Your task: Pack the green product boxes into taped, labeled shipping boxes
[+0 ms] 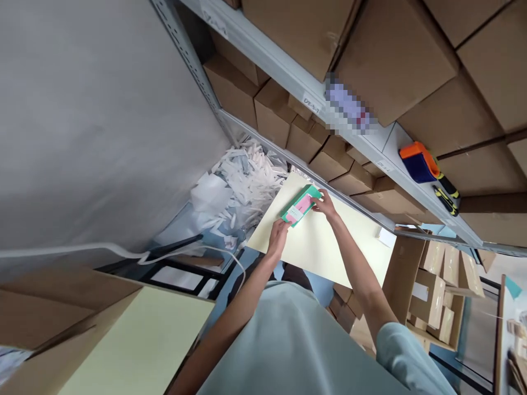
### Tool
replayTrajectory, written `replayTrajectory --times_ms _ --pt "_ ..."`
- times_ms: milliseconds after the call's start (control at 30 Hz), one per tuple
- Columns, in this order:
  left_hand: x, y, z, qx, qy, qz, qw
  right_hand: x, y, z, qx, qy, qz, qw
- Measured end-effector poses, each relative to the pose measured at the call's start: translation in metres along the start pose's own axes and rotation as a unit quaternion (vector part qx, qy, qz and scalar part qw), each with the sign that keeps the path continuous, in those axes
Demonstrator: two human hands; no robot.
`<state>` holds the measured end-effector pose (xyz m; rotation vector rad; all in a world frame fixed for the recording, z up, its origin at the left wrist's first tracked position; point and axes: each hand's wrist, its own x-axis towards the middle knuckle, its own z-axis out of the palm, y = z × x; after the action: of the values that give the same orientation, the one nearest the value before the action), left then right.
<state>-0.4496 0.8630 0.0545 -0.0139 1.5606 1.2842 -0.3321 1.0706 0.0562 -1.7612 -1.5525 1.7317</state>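
Note:
A small green and pink packet (300, 205) lies over a pale yellow board (329, 247) that rests in front of me. My left hand (277, 233) grips the packet's near end with curled fingers. My right hand (325, 204) pinches the packet's far right corner. Both forearms reach out from my light blue shirt.
A grey metal shelf (288, 71) with brown cardboard boxes (387, 55) runs across the top. An orange and blue tape dispenser (420, 162) sits on its ledge. A heap of white plastic strips (242, 186) lies to the left. More boxes (436, 291) stand at the right, and a second yellow board (144, 345) at lower left.

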Motion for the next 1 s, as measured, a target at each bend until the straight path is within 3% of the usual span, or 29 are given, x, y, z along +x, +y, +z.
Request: replayTrajectory --times_ms 133,300,467,633,833,933,1000 --pt "0.028 -0.004 0.0 -0.032 -0.011 -0.031 0.999 0.038 0.001 0.022 -0.054 0.001 -0.013 0.998" --pt "0.042 -0.017 0.002 -0.054 -0.032 -0.052 0.997 0.059 0.009 0.037 -0.103 0.037 -0.046 0.993" --pt "0.038 -0.025 0.001 -0.058 -0.036 -0.057 0.996 0.055 0.008 0.039 -0.138 0.107 -0.075 0.982" --pt "0.026 -0.012 -0.012 -0.073 0.0 -0.031 0.997 0.024 0.015 0.042 -0.146 0.158 -0.083 0.973" --pt "-0.025 0.02 -0.034 -0.115 0.056 0.055 0.99 -0.042 0.037 0.044 -0.119 0.122 -0.127 0.977" --pt "-0.081 0.035 -0.048 -0.137 0.07 0.113 0.982 -0.073 0.047 0.042 -0.098 0.075 -0.168 0.978" --pt "-0.138 0.044 -0.058 -0.147 0.056 0.161 0.974 -0.09 0.054 0.042 -0.085 0.041 -0.19 0.977"
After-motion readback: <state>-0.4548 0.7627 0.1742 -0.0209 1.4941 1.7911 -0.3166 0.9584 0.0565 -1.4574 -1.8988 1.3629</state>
